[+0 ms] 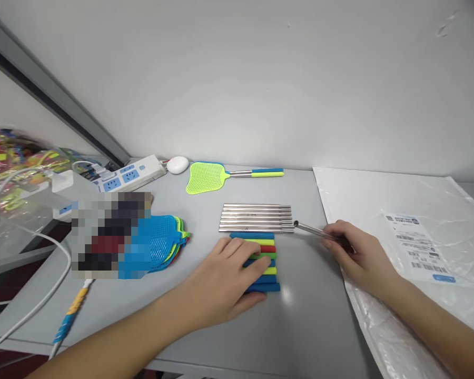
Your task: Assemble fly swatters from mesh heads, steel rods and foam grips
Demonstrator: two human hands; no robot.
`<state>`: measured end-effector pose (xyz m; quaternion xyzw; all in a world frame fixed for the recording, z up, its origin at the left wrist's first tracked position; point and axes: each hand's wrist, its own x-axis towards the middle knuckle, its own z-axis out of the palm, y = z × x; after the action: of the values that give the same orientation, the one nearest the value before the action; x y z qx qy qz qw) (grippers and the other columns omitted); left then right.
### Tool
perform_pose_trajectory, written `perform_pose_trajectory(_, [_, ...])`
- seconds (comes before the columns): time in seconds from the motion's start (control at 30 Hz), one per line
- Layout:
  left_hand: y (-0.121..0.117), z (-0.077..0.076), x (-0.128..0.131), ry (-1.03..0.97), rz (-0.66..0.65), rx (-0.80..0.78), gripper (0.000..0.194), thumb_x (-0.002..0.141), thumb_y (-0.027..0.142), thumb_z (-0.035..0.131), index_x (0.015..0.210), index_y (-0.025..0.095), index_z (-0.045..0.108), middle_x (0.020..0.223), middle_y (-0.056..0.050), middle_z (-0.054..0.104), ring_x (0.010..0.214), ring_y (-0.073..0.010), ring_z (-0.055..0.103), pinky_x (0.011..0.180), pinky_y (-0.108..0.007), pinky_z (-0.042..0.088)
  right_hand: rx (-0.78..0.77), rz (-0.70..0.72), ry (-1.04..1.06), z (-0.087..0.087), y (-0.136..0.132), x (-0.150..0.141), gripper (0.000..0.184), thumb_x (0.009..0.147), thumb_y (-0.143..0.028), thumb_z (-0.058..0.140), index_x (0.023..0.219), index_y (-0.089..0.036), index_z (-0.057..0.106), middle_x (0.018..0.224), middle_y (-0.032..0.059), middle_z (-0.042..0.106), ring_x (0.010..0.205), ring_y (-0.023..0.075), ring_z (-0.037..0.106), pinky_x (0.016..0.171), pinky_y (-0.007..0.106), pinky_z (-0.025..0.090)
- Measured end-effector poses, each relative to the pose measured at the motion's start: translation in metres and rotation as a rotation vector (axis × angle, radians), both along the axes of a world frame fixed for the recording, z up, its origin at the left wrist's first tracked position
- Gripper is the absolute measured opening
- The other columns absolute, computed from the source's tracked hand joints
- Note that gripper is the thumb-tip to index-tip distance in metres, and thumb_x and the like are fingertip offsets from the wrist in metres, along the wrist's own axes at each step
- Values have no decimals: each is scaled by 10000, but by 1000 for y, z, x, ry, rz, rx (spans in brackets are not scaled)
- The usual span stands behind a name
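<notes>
A row of coloured foam-like handle sleeves (pixel 263 279) in blue, yellow, red and green lies side by side. My left hand (pixel 225 276) rests over their left ends, fingers spread and bent, hiding part of the row. In my right hand (pixel 351 252) a silver metal tube (pixel 314 230) is held by its right end, its hollow tip pointing left. That tip is close to the right ends of several similar metal rods (pixel 256 217), which lie parallel behind the sleeves. Blue, yellow and red fly swatter heads (pixel 166 242) are stacked at the left.
Assembled fly swatters (pixel 207 177) lie near the wall. A white plastic mailer (pixel 379 195) with a label (pixel 421 247) covers the right side. Power strips (pixel 130 176), a white oval object (pixel 177 165), a cable (pixel 43 300) and bagged colourful items (pixel 8 158) are left. One patch is pixelated.
</notes>
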<state>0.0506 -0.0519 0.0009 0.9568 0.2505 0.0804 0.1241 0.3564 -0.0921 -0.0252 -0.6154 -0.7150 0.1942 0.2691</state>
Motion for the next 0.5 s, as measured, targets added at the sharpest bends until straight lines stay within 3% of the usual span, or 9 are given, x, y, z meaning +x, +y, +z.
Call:
perform_pose_trajectory(0.3, [8, 0, -3, -3, -10, -135, 599, 858, 509, 639, 1356, 221, 472, 1304, -145, 503, 1110, -331, 476, 926, -494, 362, -23, 28, 45, -2, -2, 6, 79, 960, -285, 499, 1031, -277, 531, 848, 12, 608, 653, 150, 563, 524, 260, 460])
perform_pose_trajectory(0.43, [4, -2, -7, -187, -10, -152, 798, 800, 635, 640, 1420, 206, 377, 1379, -188, 417, 1192, -366, 427, 1002, -536, 336, 50, 8, 24, -5, -1, 6, 89, 959, -284, 509, 1043, -269, 532, 856, 19, 607, 668, 155, 567, 564, 276, 464])
perform_pose_trajectory(0.5, [-1, -3, -9, -309, 28, -182, 773, 842, 605, 605, 1442, 213, 316, 1431, -191, 346, 1274, -366, 363, 1040, -531, 325, 72, 2, -4, -5, -1, 6, 80, 960, -288, 510, 1033, -265, 532, 845, 17, 603, 656, 150, 559, 535, 262, 447])
